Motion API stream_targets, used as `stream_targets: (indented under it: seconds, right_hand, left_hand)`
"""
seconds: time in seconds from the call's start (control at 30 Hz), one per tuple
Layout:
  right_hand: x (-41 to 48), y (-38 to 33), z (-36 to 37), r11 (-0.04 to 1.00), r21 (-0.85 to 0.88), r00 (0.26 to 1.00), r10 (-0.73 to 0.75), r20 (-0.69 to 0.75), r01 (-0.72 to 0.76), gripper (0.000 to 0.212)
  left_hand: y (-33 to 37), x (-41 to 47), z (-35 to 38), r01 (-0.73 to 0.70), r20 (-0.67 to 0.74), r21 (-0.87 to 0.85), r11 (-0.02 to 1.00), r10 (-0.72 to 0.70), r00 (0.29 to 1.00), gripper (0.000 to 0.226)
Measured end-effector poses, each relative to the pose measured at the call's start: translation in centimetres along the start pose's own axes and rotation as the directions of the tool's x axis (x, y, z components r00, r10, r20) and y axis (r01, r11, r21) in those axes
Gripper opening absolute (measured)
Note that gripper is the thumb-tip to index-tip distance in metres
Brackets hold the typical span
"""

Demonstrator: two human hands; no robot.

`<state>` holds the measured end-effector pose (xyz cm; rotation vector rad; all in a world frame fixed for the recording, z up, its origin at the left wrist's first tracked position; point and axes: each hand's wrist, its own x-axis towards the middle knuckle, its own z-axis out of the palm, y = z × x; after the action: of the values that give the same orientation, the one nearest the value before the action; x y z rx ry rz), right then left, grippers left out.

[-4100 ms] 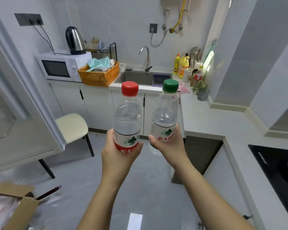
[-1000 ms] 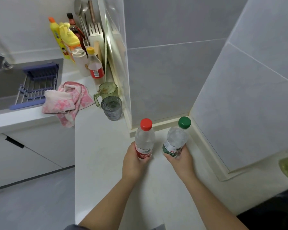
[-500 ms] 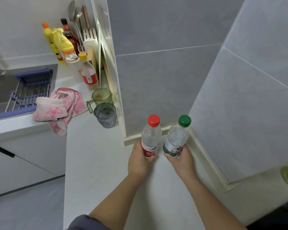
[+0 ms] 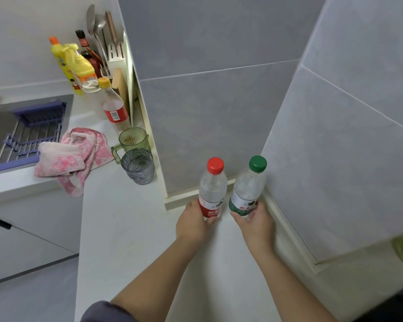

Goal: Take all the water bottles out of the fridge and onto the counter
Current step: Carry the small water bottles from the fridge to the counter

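1. Position: The red-capped bottle (image 4: pixel 212 188) and the green-capped bottle (image 4: pixel 248 189) stand side by side at the back corner of the counter (image 4: pixel 130 228), close to the tiled wall (image 4: pixel 209 108). Whether their bases rest fully on the counter cannot be told; the hands hide them.
2. Grip, left: The left hand (image 4: pixel 193 223) is wrapped around the lower label of the red-capped bottle, fingers closed on it.
3. Grip, right: The right hand (image 4: pixel 257 223) is closed around the lower label of the green-capped bottle, which tilts slightly toward the wall.
4. Stage: Judged from this view, both bottles are at the set-down point. The fridge is out of view, so any bottles left inside cannot be counted.
5. Risk, tipping: Releasing the green-capped bottle while it leans may let it topple against the wall or knock its neighbour. Cause: a tall, narrow body.
6. Risk, collision: The bottles stand nearly touching. Withdrawing either hand sideways may drag the other bottle over.
7. Risk, nearby items: A grey glass (image 4: pixel 137 166) and a green mug (image 4: pixel 130 141) stand to the left, apart from the bottles. A rolling bottle could reach them.
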<state>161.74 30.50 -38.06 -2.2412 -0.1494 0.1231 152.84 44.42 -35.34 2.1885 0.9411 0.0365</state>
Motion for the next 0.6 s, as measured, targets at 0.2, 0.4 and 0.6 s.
stream_targets:
  seconds: [0.2, 0.4, 0.6]
  right_hand:
    - [1.3, -0.3, -0.3, 0.999, -0.052, 0.998, 0.007, -0.060, -0.010, 0.052]
    - [2.1, -0.6, -0.6, 0.999, -0.052, 0.998, -0.016, -0.057, 0.013, 0.053]
    - [3.1, -0.6, -0.3, 1.000, 0.018, 1.000, -0.016, -0.002, 0.016, 0.044]
  left_hand:
    - [2.1, 1.3, 1.2, 0.021, 0.005, 0.046, 0.999, -0.022, 1.000, 0.054]
    - [3.4, 2.0, 2.3, 0.048, 0.000, 0.065, 0.997, -0.048, 0.999, 0.048]
    - [4.0, 2.2, 2.9, 0.053, -0.013, 0.050, 0.997, -0.052, 0.999, 0.048]
